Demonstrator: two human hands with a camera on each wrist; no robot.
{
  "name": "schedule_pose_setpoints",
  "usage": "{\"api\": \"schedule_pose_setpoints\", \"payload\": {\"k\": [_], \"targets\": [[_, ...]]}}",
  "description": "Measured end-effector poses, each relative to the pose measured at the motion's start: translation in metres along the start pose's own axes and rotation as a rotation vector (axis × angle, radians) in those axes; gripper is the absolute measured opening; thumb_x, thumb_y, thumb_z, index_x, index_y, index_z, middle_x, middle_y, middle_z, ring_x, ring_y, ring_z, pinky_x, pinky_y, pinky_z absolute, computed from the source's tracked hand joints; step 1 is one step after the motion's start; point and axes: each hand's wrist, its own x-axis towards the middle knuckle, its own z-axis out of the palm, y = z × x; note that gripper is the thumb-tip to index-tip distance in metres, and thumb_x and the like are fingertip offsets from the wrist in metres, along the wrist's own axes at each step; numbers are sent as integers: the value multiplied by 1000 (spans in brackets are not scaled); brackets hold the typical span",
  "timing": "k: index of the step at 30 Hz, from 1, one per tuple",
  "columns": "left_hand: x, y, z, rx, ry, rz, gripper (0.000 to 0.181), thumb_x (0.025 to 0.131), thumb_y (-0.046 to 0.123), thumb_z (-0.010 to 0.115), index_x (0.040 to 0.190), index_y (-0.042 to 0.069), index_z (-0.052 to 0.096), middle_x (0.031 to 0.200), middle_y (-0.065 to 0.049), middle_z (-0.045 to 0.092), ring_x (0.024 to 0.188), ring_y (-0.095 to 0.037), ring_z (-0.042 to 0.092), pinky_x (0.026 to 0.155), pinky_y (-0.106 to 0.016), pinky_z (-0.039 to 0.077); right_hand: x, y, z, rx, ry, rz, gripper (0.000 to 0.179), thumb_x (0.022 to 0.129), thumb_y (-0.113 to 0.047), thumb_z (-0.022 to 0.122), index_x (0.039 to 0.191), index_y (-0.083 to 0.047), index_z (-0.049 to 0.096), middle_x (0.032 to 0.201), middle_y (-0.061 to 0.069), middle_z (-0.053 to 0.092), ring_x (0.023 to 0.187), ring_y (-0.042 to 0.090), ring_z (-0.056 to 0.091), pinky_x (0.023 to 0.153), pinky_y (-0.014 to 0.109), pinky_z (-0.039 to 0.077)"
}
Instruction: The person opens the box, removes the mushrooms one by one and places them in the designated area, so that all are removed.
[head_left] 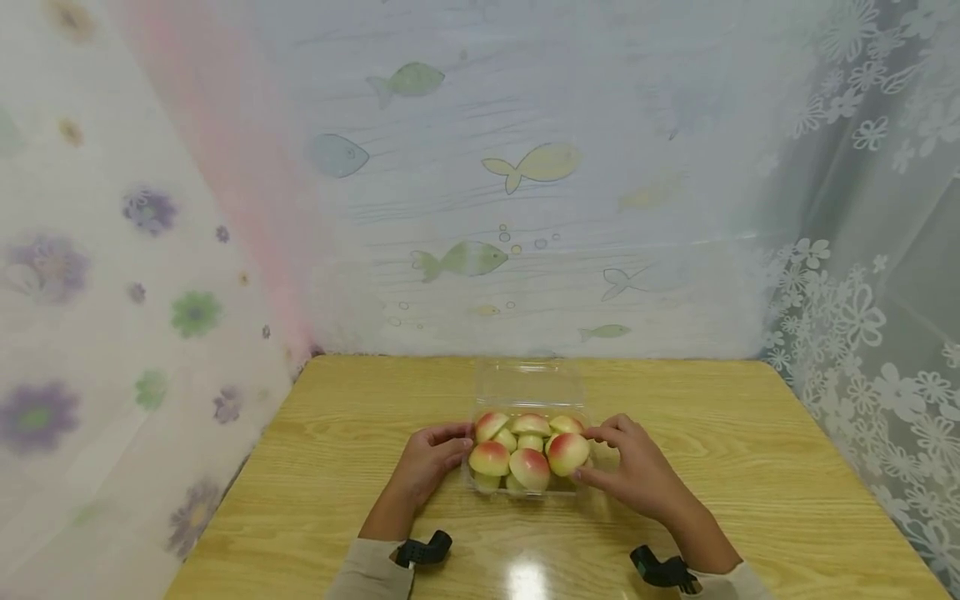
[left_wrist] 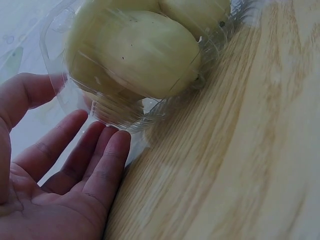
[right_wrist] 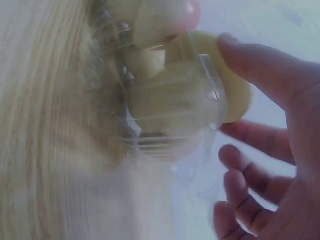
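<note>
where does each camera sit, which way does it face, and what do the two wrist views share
Head: worn on the head, looks forward and down at the table and clear container; left hand, right hand and sleeves show.
Left wrist: worn there, looks at the container's side; the left hand shows.
Right wrist: worn there, looks at the container's other side; the right hand shows, pinching a rounded piece.
Shared: both wrist views show the container and the table's wood grain.
</note>
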Motion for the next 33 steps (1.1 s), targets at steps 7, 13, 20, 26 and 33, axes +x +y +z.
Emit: {"api": "schedule_pose_setpoints", "payload": {"k": [7, 13, 20, 26, 33], "targets": [[-1, 0, 1, -10, 0, -4, 47, 94, 9, 76, 134, -9, 62, 132, -15, 68, 113, -15, 69, 89, -26, 59, 3, 3, 12, -8, 88, -81, 63, 83, -46, 85, 138, -18, 68, 109, -10, 72, 100, 20, 60, 84, 47, 54], [0, 0, 1, -9, -5, 2, 46, 94, 9, 76, 134, -10, 62, 131, -15, 69, 111, -15, 69, 88, -26, 59, 3, 1, 19, -51, 132, -46, 49, 84, -46, 84, 124, -21, 69, 110, -8, 71, 96, 13, 63, 79, 40, 55], [0, -1, 0, -15, -3, -5, 46, 93, 11, 78, 133, -8, 64, 128, -12, 71, 111, -15, 70, 89, -26, 60, 2, -1, 21, -57, 172, -115, 41, 81, -33, 90, 117, -21, 71, 112, -8, 72, 92, 12, 66, 78, 44, 59], [0, -1, -1, -10, 1, -1, 46, 94, 10, 77, 133, -9, 63, 130, -14, 70, 112, -15, 70, 89, -25, 59, 4, 1, 21, -67, 187, -178, 46, 77, -18, 94, 117, -16, 71, 115, -4, 73, 92, 12, 66, 80, 43, 60], [-2, 1, 1, -1, 2, -3, 47, 95, 10, 75, 136, -9, 61, 136, -18, 65, 112, -16, 69, 89, -24, 59, 3, 1, 19, -85, 201, -173, 47, 77, -18, 94, 118, -17, 72, 113, -6, 74, 91, 15, 68, 78, 44, 60]]}}
